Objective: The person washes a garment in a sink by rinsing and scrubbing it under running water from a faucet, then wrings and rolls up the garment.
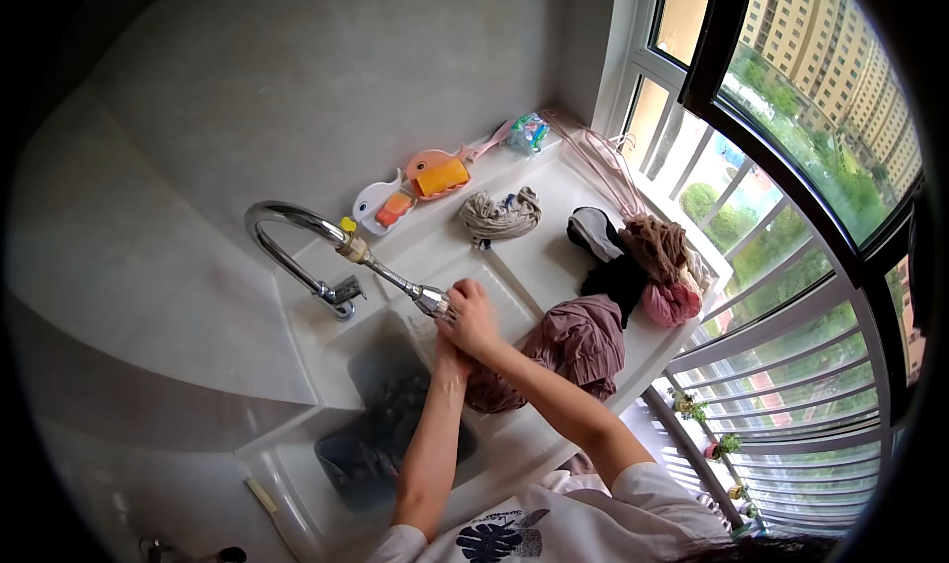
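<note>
Both of my hands are together at the spray head (432,301) of a curved chrome faucet (297,217). My right hand (475,321) lies uppermost, its fingers curled just beside the nozzle; whatever it grips is hidden. Below it and partly covered is my left hand (452,353), with its fingers out of sight. The left wrist looks wet. A dusty-purple garment (583,341) lies bunched on the ribbed washboard side of the white sink (395,324), close to my right forearm. Dark cloth sits in water in a grey basin (341,469) beneath my left forearm.
A beige cloth bundle (501,214) lies on the back counter. To the right are black garments (615,281), brown cloth (657,247) and a pink bundle (672,304). Fish-shaped soap holders (376,205), a small packet (527,133) and pink hangers (608,168) line the rear ledge.
</note>
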`<act>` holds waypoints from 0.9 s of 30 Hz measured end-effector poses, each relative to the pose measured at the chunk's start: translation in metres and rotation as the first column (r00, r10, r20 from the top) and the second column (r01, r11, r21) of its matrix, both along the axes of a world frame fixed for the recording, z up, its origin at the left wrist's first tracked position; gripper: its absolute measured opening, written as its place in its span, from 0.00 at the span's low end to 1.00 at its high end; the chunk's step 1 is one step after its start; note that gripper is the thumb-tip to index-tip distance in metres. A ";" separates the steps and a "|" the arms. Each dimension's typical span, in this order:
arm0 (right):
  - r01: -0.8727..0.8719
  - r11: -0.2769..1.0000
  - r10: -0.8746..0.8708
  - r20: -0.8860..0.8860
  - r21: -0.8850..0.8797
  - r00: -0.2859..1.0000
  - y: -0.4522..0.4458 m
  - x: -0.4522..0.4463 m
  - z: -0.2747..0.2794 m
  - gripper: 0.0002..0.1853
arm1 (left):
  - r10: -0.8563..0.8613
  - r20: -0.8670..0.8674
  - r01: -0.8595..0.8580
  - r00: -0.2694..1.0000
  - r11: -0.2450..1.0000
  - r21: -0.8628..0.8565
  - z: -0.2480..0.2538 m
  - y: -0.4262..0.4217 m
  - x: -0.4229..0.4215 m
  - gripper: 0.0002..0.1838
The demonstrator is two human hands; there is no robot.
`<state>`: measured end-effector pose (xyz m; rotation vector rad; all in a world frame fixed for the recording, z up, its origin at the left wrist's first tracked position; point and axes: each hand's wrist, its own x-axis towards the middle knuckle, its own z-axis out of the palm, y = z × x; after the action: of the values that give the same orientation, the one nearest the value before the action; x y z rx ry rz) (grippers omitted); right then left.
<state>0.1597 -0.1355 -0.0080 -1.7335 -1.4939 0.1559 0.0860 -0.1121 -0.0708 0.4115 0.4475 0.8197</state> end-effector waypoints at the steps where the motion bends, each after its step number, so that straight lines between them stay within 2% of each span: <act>1: 0.096 0.994 -0.096 -0.004 0.048 0.995 0.018 0.013 -0.011 0.19 | 0.002 0.000 -0.002 1.000 1.000 0.003 0.024 -0.005 0.001 0.23; 3: 0.223 0.966 -0.207 -0.125 0.129 0.970 0.023 0.016 0.000 0.22 | -0.044 0.135 0.075 0.990 0.970 -0.232 0.044 -0.013 0.006 0.21; 5: 0.108 0.992 -0.113 0.074 0.072 0.991 -0.008 -0.008 0.016 0.19 | -0.151 0.239 0.107 0.959 0.976 0.187 0.016 0.002 0.001 0.23; 6: -0.003 0.998 0.018 -0.227 0.065 0.974 -0.017 -0.029 0.000 0.23 | -0.067 0.153 0.030 0.986 0.972 0.234 0.005 0.001 -0.002 0.21; 7: 0.015 0.986 -0.034 0.109 0.167 0.993 -0.033 -0.042 -0.003 0.20 | 0.023 0.059 -0.039 0.998 0.958 0.283 -0.006 0.000 -0.004 0.21; 8: 0.009 0.985 -0.029 0.111 0.172 0.993 -0.027 -0.035 -0.004 0.20 | 0.116 -0.039 -0.097 0.992 0.938 0.331 -0.017 -0.001 -0.007 0.21; 10: 0.010 0.999 -0.008 -0.031 0.044 0.999 -0.006 -0.004 -0.012 0.15 | -0.064 -0.149 0.055 0.987 0.996 -0.065 -0.011 0.005 -0.019 0.23; 11: -0.001 1.000 -0.002 -0.102 -0.024 0.995 0.004 0.013 -0.014 0.12 | -0.139 -0.166 0.088 0.976 0.956 -0.280 -0.007 0.008 -0.025 0.24; 12: 0.027 0.992 -0.045 -0.139 -0.126 0.989 0.015 0.033 -0.010 0.13 | -0.153 -0.251 0.097 0.956 0.970 -0.223 -0.007 0.005 -0.035 0.23; 13: 0.099 0.995 -0.095 -0.110 0.023 0.989 0.023 0.054 -0.017 0.16 | -0.165 -0.335 0.116 0.928 0.980 -0.161 -0.004 0.006 -0.044 0.23; 14: 0.165 0.984 -0.155 -0.138 0.066 0.978 0.029 0.072 -0.022 0.18 | -0.132 -0.416 0.099 0.900 0.990 -0.099 0.023 -0.001 -0.049 0.23; 15: 0.249 0.964 -0.257 0.096 0.091 0.962 0.026 0.086 -0.014 0.19 | 0.053 -0.567 0.064 0.822 0.981 0.184 0.027 0.000 -0.055 0.23; 16: 0.240 0.971 -0.241 0.089 0.016 0.967 0.025 0.097 -0.015 0.21 | 0.131 -0.619 0.164 0.774 0.903 0.396 0.024 0.002 -0.066 0.24; 17: 0.226 0.972 -0.221 0.079 -0.063 0.972 0.024 0.103 -0.018 0.24 | 0.222 -0.648 0.272 0.728 0.775 0.571 0.019 0.004 -0.077 0.25; 18: 0.224 0.972 -0.219 0.079 -0.064 0.973 0.023 0.105 -0.025 0.24 | 0.224 -0.649 0.270 0.727 0.776 0.570 0.020 0.006 -0.083 0.25; 20: -0.117 0.944 0.163 0.126 -0.309 0.979 0.019 0.107 -0.037 0.35 | -0.014 -0.584 0.270 0.812 0.896 0.354 0.022 0.013 -0.088 0.27; 21: -0.113 0.947 0.157 0.127 -0.300 0.980 0.016 0.106 -0.040 0.35 | -0.013 -0.585 0.275 0.811 0.891 0.362 0.018 0.013 -0.087 0.27; 22: -0.080 0.946 0.174 0.283 -0.314 0.943 0.011 0.104 -0.043 0.40 | 0.206 -0.733 0.267 0.648 0.840 0.472 0.005 0.010 -0.087 0.28; 23: -0.045 0.945 0.191 0.433 -0.325 0.881 0.009 0.103 -0.045 0.46 | 0.426 -0.792 0.284 0.438 0.770 0.571 -0.008 0.009 -0.088 0.28; 24: 0.003 0.949 0.157 0.480 -0.316 0.863 0.008 0.103 -0.046 0.52 | 0.518 -0.783 0.404 0.344 0.671 0.621 -0.006 0.005 -0.088 0.33; 25: 0.004 0.951 0.153 0.481 -0.310 0.863 0.007 0.101 -0.047 0.52 | 0.474 -0.834 0.478 0.284 0.683 0.551 -0.003 0.001 -0.088 0.36; 27: 0.033 0.956 0.104 0.440 -0.293 0.892 0.004 0.099 -0.045 0.52 | 0.443 -0.879 0.578 0.174 0.677 0.456 0.006 -0.008 -0.083 0.35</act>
<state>0.2585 -0.1318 -0.0531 -2.0810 -1.9187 -0.0130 0.0028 -0.1205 -0.0651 1.8905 1.3629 0.4376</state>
